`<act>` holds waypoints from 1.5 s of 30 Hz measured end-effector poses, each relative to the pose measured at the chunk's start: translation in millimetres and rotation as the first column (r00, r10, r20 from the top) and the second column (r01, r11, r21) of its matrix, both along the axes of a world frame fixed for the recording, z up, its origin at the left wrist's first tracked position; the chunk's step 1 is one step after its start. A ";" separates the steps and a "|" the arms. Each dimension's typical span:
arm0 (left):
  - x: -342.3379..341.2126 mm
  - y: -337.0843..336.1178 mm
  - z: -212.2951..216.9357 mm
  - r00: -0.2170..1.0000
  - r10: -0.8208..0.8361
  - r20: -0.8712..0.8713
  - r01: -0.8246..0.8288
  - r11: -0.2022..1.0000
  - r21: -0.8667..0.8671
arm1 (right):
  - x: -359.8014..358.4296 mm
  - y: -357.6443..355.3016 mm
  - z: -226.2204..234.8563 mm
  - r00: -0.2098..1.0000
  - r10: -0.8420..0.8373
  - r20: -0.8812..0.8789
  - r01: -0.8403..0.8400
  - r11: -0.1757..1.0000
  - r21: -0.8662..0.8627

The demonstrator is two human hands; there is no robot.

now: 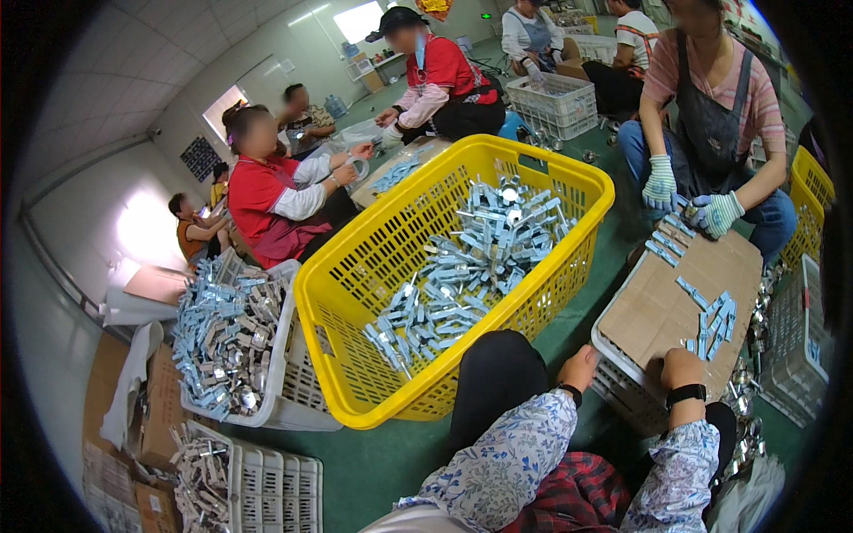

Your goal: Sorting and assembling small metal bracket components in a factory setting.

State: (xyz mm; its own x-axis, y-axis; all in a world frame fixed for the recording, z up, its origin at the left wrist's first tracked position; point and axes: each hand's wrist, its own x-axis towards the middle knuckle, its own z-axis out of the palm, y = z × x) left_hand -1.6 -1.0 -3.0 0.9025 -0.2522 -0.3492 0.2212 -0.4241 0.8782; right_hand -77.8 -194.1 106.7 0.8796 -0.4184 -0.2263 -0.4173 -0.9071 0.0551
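My left hand (579, 366) is at the near left edge of a cardboard sheet (653, 306) lying over a pale crate (626, 391). Its fingers are curled; what they hold, if anything, is hidden. On the sheet's near side, my right hand (682, 371) is closed, knuckles up, its grip also hidden. Just beyond it lie several light-blue strip-like metal pieces (716, 322), which look like film-covered cabinet hinges. Left of my knee, a yellow basket (382, 413) holds a large heap of similar blue and silver pieces (506, 231).
Facing me, a co-worker's striped gloves (716, 213) handle pieces at the sheet's far end. At left stand a white crate (280, 391) full of pieces and a lower crate (275, 484). Grey crates (795, 346) and shiny loose metal parts (742, 426) lie right. Other people sit beyond the basket.
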 end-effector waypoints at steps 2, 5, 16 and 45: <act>-0.1 -0.7 0.2 1.000 -0.004 -0.001 0.004 1.000 0.005 | -0.4 0.5 1.7 1.000 -0.007 0.002 0.007 1.000 0.001; 0.8 0.8 -3.4 1.000 0.005 0.003 -0.005 1.000 -0.009 | 0.1 2.9 3.6 1.000 -0.009 0.004 0.009 1.000 0.005; -0.2 -1.5 1.1 1.000 -0.006 -0.009 0.006 1.000 -0.026 | 0.6 -1.2 -1.7 1.000 -0.010 0.004 0.010 1.000 -0.007; 9.5 -4.3 -13.3 1.000 -0.005 0.007 0.006 0.985 -0.171 | -0.5 3.4 20.4 0.999 -0.040 -0.012 0.041 0.992 0.121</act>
